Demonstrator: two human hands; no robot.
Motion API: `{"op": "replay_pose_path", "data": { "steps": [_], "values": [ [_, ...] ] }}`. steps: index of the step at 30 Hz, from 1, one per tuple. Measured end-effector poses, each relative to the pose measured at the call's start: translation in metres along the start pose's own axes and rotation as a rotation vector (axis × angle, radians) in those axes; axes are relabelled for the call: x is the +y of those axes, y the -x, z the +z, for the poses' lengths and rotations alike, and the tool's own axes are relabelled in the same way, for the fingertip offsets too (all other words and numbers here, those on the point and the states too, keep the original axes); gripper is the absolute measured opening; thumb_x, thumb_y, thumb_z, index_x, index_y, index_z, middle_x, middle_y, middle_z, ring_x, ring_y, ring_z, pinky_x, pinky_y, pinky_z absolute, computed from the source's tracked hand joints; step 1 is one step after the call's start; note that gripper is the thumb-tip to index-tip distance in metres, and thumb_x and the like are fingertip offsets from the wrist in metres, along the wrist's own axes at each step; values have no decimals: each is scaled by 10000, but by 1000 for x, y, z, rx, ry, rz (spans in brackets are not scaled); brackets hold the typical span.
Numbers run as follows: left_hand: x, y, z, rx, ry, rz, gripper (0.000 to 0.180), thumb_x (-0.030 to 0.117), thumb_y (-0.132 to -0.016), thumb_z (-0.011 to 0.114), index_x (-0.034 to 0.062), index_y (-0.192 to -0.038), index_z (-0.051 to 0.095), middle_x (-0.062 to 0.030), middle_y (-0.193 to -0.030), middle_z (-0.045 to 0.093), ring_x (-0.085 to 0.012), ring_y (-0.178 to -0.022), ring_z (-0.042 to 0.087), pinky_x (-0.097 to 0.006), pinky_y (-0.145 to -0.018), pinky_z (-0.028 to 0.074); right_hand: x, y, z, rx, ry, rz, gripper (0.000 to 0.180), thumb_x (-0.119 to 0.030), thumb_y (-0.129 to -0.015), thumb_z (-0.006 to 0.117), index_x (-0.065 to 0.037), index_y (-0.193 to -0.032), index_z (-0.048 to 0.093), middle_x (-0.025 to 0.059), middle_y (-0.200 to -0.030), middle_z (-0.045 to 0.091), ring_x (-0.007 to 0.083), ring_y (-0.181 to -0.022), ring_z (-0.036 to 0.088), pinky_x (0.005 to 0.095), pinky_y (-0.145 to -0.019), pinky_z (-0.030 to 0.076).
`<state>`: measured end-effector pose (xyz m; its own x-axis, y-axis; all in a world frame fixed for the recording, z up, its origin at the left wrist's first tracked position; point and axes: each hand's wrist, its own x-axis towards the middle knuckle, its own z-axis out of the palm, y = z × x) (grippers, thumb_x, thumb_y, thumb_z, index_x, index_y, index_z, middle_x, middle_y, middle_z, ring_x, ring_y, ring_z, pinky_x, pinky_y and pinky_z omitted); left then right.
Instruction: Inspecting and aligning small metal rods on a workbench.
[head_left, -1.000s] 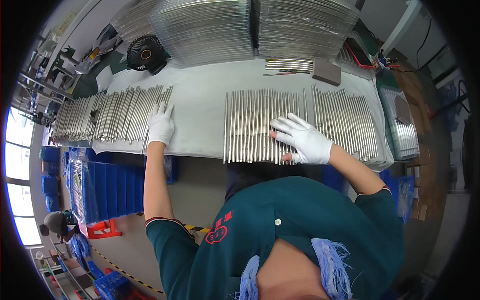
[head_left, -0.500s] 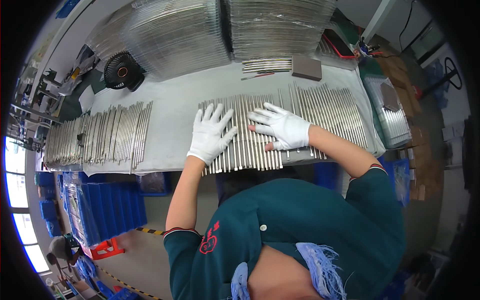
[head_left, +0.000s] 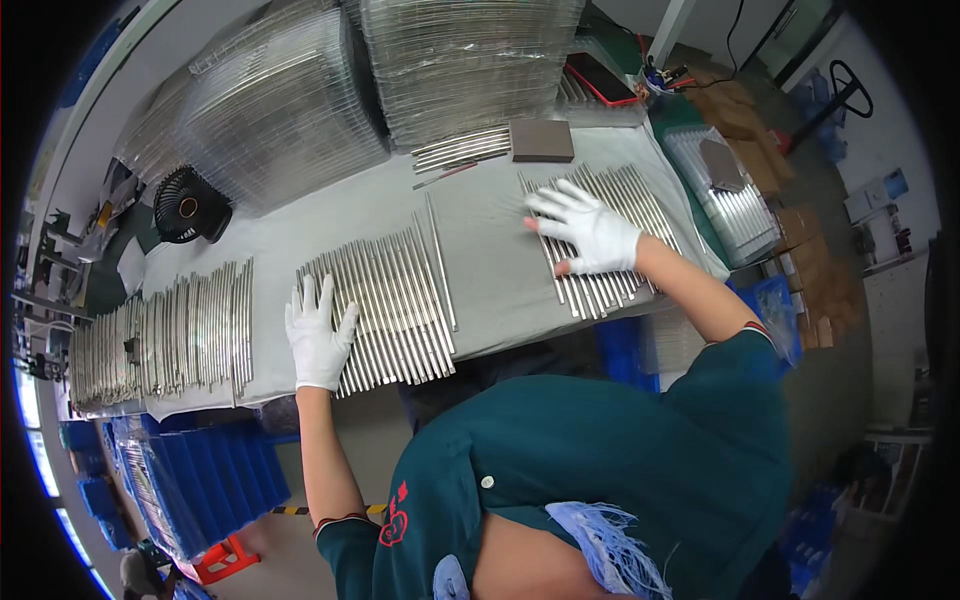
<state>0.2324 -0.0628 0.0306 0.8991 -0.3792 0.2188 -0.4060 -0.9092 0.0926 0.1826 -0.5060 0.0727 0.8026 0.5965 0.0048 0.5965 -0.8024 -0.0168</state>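
Thin silvery metal rods lie side by side in groups on the cloth-covered table [head_left: 490, 255]. My left hand [head_left: 320, 338], in a white glove, rests with fingers stretched out on the left edge of the middle group of rods [head_left: 395, 310]. One rod [head_left: 441, 265] lies slightly apart at that group's right side. Over the right-hand group of rods [head_left: 630, 205] my gloved right hand [head_left: 585, 228] lies flat with its fingers spread; a bare thumb and fingertip show. Neither hand grips anything.
Another rod group [head_left: 165, 335] lies at the far left, near a black fan [head_left: 190, 205]. Stacked clear trays [head_left: 470, 70] stand along the back. In front of them are a brown block [head_left: 541, 141], more rods and a red-edged phone [head_left: 602, 79]. Blue bins [head_left: 215, 475] stand below left.
The middle rods and my left hand have shifted left, leaving a wide gap before the right-hand group. My right hand is now over that right-hand group. The whole view has also turned.
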Motion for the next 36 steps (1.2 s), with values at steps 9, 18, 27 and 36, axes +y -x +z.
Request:
{"op": "replay_pose_path", "data": {
  "steps": [9,18,27,36],
  "values": [
    [6,-1,-5,1,-5,-8,605,477,-907,520,88,-1369,476,-239,-1412,415,-430,-1309,364,-524,-1095,252,-16,-2,13,-8,-83,-108,703,-600,-885,430,-119,-1397,438,152,-1509,313,333,-1404,270,474,-1177,135],
    [5,4,-5,-10,-19,-14,642,519,-907,477,88,-1382,467,-244,-1402,430,-458,-1296,364,-526,-1097,239,-75,-139,18,279,-619,-250,841,-713,-887,272,-82,-1434,373,186,-1473,362,340,-1385,312,438,-1160,215],
    [133,12,-28,-188,313,447,695,518,-829,573,90,-1366,465,-232,-1363,455,-426,-1307,359,-514,-1121,208,-8,-250,32,-49,-1772,150,804,-634,-909,410,32,-1359,424,202,-1348,492,274,-1268,482,376,-1087,389],
    [157,19,-6,-112,332,533,808,562,-764,641,31,-1345,458,-230,-1357,447,-426,-1303,358,-510,-1101,274,-18,-213,30,-244,-1812,-76,866,-624,-864,521,55,-1380,368,211,-1366,462,298,-1297,442,399,-1093,378]
  ]
}}
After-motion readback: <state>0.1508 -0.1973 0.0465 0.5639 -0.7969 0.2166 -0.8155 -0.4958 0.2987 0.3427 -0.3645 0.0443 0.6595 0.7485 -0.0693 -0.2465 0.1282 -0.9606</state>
